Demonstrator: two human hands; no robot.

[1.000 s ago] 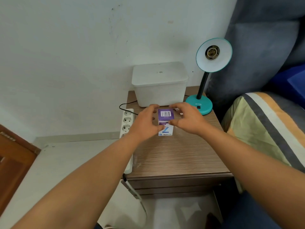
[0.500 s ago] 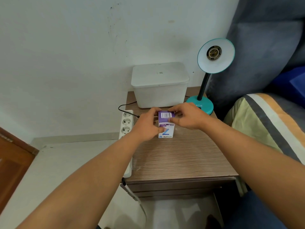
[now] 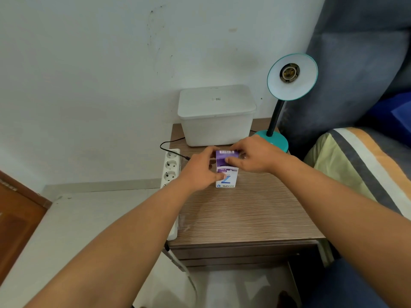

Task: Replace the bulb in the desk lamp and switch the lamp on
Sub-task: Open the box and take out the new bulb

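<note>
Bedside table [image 3: 244, 210]: wood-grain top, drawer front below; carries every item listed here except the power strip.

Storage box [image 3: 216, 114]: white plastic, lidded, at the back of the table against the wall. A small mark on the lid is too faint to read.

Desk lamp [image 3: 289, 85]: teal shade tilted toward the camera, black flexible neck, teal round base at the table's rear right corner. Socket [image 3: 289, 72] bare; no bulb fitted. Judged: old bulb is already out, the new one is yet to go in. Lettering on the base is hidden behind the right hand.

Power strip [image 3: 171, 167]: white, several round outlets, hanging along the table's left edge, with a black cord plugged in near its top.

Bulb carton [image 3: 226, 172]: purple and white, standing on the table just in front of the storage box. Legible: a large "7" on the near face and a brand line at the bottom that seems to read "ECOLINK", printed upside-down to the viewer; barcode panel on the top flap.

Left hand [image 3: 200, 172]: fingers and thumb clamped on the carton's left side, steadying it.

Right hand [image 3: 255, 155]: fingertips pinched on the top flap.

Change noted: a second ago the hands were only closing round the carton; now the right hand has settled on the flap and the purple top looks slightly lifted. Judged: opening is under way, and the new bulb is presumably inside, unseen.
</note>
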